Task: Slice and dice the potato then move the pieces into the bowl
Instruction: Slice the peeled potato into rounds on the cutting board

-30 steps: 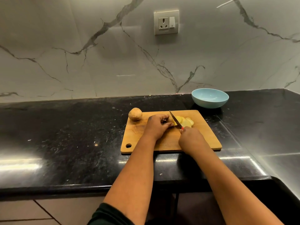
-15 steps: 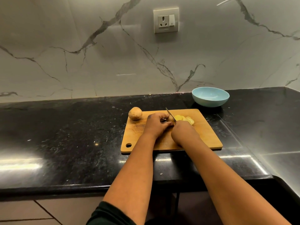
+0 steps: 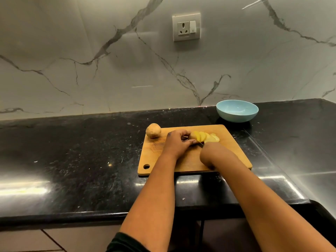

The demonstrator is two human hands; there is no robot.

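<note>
On the wooden cutting board (image 3: 232, 153) lies a fanned row of yellow potato slices (image 3: 206, 136). My left hand (image 3: 177, 142) curls over the uncut end of that potato and holds it down. My right hand (image 3: 212, 154) grips a knife (image 3: 201, 144) whose blade is low at the potato; only a short dark bit near the handle shows. A whole unpeeled potato (image 3: 153, 130) sits at the board's far left corner. The light blue bowl (image 3: 237, 110) stands empty behind the board's right end.
The board lies on a black stone counter (image 3: 72, 157) against a marble wall with a socket (image 3: 186, 27). The counter's front edge runs just below the board, and the counter turns a corner at the right.
The knife blade, raised and visible earlier, has come down into the potato and is now mostly hidden. My right hand moved forward and down. More slices show to the right of my left hand.
</note>
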